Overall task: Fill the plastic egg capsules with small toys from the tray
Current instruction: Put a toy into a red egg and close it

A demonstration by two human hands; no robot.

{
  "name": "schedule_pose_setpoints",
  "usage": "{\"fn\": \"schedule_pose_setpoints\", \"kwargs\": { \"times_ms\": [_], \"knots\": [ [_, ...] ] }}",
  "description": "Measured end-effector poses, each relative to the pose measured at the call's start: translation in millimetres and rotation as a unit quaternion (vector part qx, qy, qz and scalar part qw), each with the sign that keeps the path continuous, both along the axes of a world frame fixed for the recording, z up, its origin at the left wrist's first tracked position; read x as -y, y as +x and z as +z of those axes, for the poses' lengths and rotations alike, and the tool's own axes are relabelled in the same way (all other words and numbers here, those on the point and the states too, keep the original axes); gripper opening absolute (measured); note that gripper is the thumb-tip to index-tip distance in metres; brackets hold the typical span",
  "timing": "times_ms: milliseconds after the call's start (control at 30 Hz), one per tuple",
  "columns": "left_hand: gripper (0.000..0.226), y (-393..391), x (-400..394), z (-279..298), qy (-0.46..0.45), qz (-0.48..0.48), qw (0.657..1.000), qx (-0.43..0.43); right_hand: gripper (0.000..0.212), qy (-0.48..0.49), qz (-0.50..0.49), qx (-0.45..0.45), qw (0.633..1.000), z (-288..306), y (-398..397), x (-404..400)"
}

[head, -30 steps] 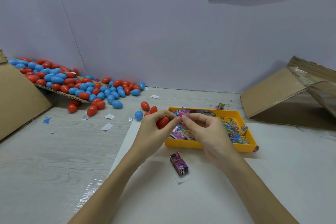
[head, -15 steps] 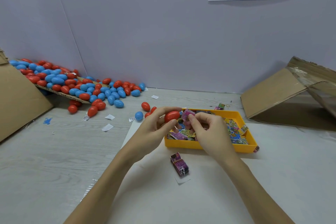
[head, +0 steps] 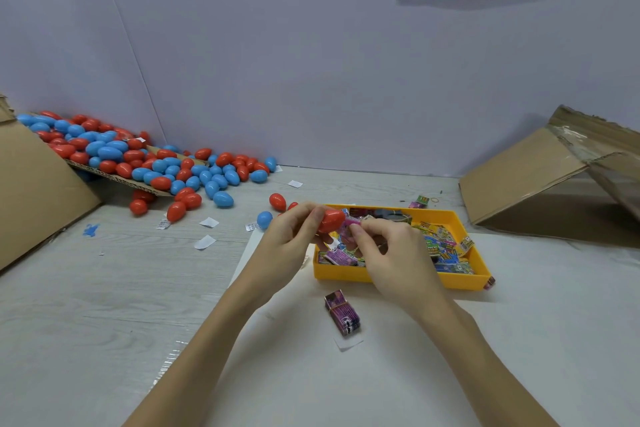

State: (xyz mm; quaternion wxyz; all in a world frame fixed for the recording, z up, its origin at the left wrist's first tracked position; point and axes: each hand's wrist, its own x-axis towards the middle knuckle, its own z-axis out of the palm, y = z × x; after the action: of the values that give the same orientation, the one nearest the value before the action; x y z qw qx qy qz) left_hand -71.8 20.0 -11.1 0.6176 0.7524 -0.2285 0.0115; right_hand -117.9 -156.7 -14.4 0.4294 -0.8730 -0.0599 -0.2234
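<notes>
Heap of red and blue eggs (head: pixel 145 163) at the table's far-left corner. Left hand (head: pixel 287 246) grips a red egg capsule (head: pixel 331 220) above the yellow tray (head: pixel 408 279); right hand (head: pixel 391 253) pinches a pink toy (head: pixel 349 229) against it.

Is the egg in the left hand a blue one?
No, the egg that the left hand holds over the yellow tray is red.
</notes>
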Motion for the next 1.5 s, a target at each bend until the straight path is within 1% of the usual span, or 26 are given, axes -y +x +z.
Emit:
{"fn": "schedule_pose_setpoints", "kwargs": {
  "times_ms": [133,233,300,367,500,600,700,733,800,900,967,1033,1100,1133,1200,1267,1333,1500],
  "knots": [
    [0.038,2.2,-1.3,-2.7,0.019,0.008,1.0,0.007,0.023,-0.009,0.002,0.001,1.0,0.0,-0.9,-0.6],
    [0.047,4.0,-1.4,-3.1,0.025,0.025,0.999,0.008,0.024,-0.01,0.001,0.007,1.0,-0.6,-0.5,0.8],
    [0.05,4.9,-2.0,-3.6,0.033,0.031,0.999,0.014,0.026,-0.018,0.004,0.012,1.0,-1.1,0.2,2.2],
    [0.047,4.9,-2.3,-3.9,0.04,0.032,0.999,0.017,0.028,-0.033,0.013,0.015,0.999,-1.5,0.4,2.2],
    [0.03,5.0,-2.9,-4.8,0.055,0.035,0.997,0.039,0.028,-0.063,0.019,0.017,0.998,-2.4,0.7,1.6],
    [0.03,5.6,-3.3,-5.6,0.067,0.026,0.996,0.055,0.028,-0.092,0.014,0.026,0.995,-3.8,0.6,2.1],
    [0.037,3.7,-2.2,-6.1,0.072,0.022,0.996,0.043,0.025,-0.105,0.003,0.028,0.994,-3.4,-0.6,-0.1],
    [0.038,2.7,-1.8,-5.7,0.072,0.023,0.996,0.04,0.025,-0.095,0.0,0.024,0.995,-2.9,-1.0,-1.3],
    [0.033,2.4,-0.4,-5.5,0.069,0.025,0.996,0.041,0.021,-0.036,-0.004,0.007,0.999,-1.7,-1.5,-3.8],
    [0.018,2.3,3.2,-7.4,0.052,0.042,0.997,0.035,0.012,0.111,0.004,-0.04,0.993,0.4,-2.2,-8.4],
    [0.023,1.0,5.4,-8.4,0.045,0.055,0.997,0.032,0.005,0.209,0.021,-0.062,0.976,1.6,-3.2,-11.5],
    [0.034,-0.2,5.8,-6.6,0.031,0.057,0.998,0.015,0.012,0.257,0.028,-0.069,0.964,1.3,-3.9,-13.4],
    [0.04,-0.7,3.6,-2.9,0.002,0.032,0.999,-0.019,0.012,0.282,0.027,-0.072,0.956,1.0,-3.6,-12.8],
    [0.038,-1.1,2.2,-1.2,-0.007,0.008,0.999,-0.033,0.011,0.297,0.027,-0.071,0.952,1.0,-3.2,-11.8],
    [0.026,-1.8,0.6,0.5,0.004,-0.018,1.0,-0.022,0.014,0.328,0.029,-0.069,0.942,1.1,-2.0,-10.0],
    [0.023,-2.8,1.0,0.6,0.022,-0.011,1.0,-0.001,0.017,0.344,0.032,-0.07,0.936,0.8,-1.1,-8.8],
    [0.022,-2.9,2.2,0.2,0.026,-0.004,1.0,0.006,0.019,0.345,0.034,-0.068,0.936,0.3,-1.3,-9.0],
    [0.019,-1.6,1.7,-0.4,0.034,-0.006,0.999,0.016,0.02,0.316,0.019,-0.044,0.948,-0.9,-2.5,-12.2]
  ]
}}
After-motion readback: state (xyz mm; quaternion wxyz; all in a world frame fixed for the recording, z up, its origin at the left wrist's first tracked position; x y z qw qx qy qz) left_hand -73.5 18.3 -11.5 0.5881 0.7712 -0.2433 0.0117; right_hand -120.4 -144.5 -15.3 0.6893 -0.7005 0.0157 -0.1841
